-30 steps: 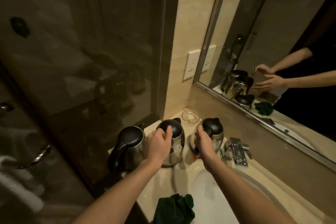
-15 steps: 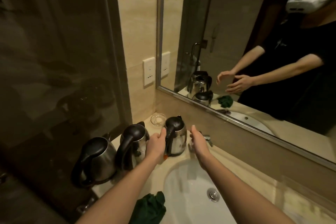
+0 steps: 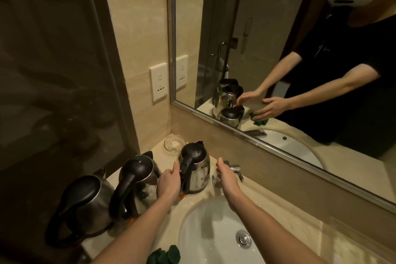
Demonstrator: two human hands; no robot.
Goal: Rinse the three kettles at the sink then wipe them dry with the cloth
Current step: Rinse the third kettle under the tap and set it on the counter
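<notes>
Three kettles stand upright in a row on the counter (image 3: 295,218) left of the sink (image 3: 203,246): near kettle (image 3: 85,206), middle kettle (image 3: 139,180), far kettle (image 3: 197,169), with the far one just beside the faucet (image 3: 236,170); the green cloth (image 3: 164,256) lies at the counter's near edge. Left hand (image 3: 169,184): fingers loosely extended, tips against the far kettle's black handle, not wrapped round it. Right hand (image 3: 227,178): fingers straight, gripping nothing, over the faucet right of the far kettle and apart from it; can't tell if it touches the faucet.

Steel-and-black kettles (image 3: 195,169), dark green cloth (image 3: 164,256)
</notes>
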